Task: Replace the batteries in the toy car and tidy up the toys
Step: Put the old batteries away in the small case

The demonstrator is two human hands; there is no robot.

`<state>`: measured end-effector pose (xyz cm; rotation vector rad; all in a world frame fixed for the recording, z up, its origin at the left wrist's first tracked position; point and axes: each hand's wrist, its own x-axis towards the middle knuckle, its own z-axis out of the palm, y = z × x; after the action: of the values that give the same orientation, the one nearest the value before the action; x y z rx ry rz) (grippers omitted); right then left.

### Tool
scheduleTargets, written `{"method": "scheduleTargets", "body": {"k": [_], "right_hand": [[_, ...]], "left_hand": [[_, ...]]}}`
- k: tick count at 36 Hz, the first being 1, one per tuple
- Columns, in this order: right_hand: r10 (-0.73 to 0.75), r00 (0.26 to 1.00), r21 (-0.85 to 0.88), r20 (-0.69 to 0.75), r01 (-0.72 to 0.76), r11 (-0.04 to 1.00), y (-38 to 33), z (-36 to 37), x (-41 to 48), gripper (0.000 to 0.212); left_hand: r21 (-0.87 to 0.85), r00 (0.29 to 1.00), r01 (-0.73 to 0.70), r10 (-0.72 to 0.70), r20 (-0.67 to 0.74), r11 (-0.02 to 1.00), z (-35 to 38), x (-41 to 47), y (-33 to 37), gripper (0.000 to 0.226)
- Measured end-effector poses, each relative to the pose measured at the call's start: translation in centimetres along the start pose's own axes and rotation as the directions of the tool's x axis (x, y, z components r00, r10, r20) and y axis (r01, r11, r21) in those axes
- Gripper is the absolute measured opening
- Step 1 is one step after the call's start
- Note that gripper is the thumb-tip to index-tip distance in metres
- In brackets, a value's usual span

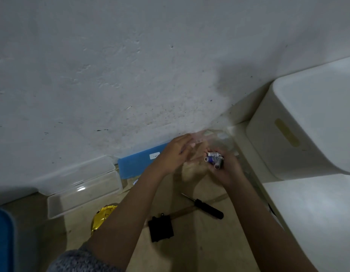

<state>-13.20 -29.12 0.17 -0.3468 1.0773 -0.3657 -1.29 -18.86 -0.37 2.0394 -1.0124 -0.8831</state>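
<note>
Right hand (225,169) was curled shut round a small bunch of batteries (215,159), blue-and-silver, ends poking up twd the camera; prob. gathered in one fist so the other hand stayed free. Left hand (176,152) was spread flat, fingers (185,138) extended and holding nothing I could make out, pressed against a clear plastic pack or bag (211,138) near the wall (131,65); too blurred to tell what was in it or whether it was open. Looked like the steadying hand while batteries came out of, or went into, that wrapper.

On the floor below the arms: a black-handled screwdriver (205,207) and just beside it a black cover piece (160,228), likely the battery door set aside, w/ tool kept in reach for refitting. The toy car itself wasn't clearly visible; a gold shiny thing (102,216) peeked from under the left forearm, can't say what it was.

Containers: clear tub (80,199) by the wall, appeared empty, its lid (78,173) propped behind. Blue box (138,163) w/ label, contents hidden. White bin (288,134) at right, inside not shown.
</note>
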Motion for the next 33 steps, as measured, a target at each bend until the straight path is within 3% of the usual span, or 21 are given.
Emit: {"method": "scheduleTargets", "body": {"k": [7,11,16,23,26,30,33], "right_hand": [[-0.017,1.000,-0.110,-0.014,0.015,0.994,-0.5,1.8,-1.0,0.024],[-0.079,0.997,-0.258,-0.005,0.075,0.963,-0.6,2.8,-1.3,0.039],[-0.080,0.996,-0.297,-0.036,0.066,0.952,0.0,3.4,-1.0,0.022],[-0.162,0.986,-0.395,0.035,0.163,0.904,0.0,3.9,-1.9,0.036],[-0.213,0.976,-0.483,0.036,0.203,0.852,0.2,2.7,-1.1,0.022],[-0.430,0.900,-0.607,0.064,0.377,0.700,0.0,0.5,-0.1,0.016],[-0.680,0.727,-0.670,0.089,0.549,0.499,0.2,-0.2,-0.2,0.011]], "left_hand": [[0.052,1.000,-0.032,0.032,0.001,0.998,-0.4,0.1,0.5,0.044],[0.055,1.000,-0.022,0.022,0.004,0.998,-0.3,0.1,0.4,0.046],[0.045,0.999,-0.038,0.038,0.001,0.998,-0.4,0.0,0.5,0.045],[0.046,1.000,-0.030,0.030,0.006,0.998,-0.3,0.2,0.1,0.046],[0.045,0.999,-0.054,0.053,0.003,0.998,-0.3,0.2,0.1,0.046],[0.059,0.997,-0.071,0.072,-0.012,0.996,-0.1,0.1,-0.2,0.048],[0.077,0.997,-0.071,0.071,-0.008,0.995,0.2,0.0,-0.5,0.051]]}}
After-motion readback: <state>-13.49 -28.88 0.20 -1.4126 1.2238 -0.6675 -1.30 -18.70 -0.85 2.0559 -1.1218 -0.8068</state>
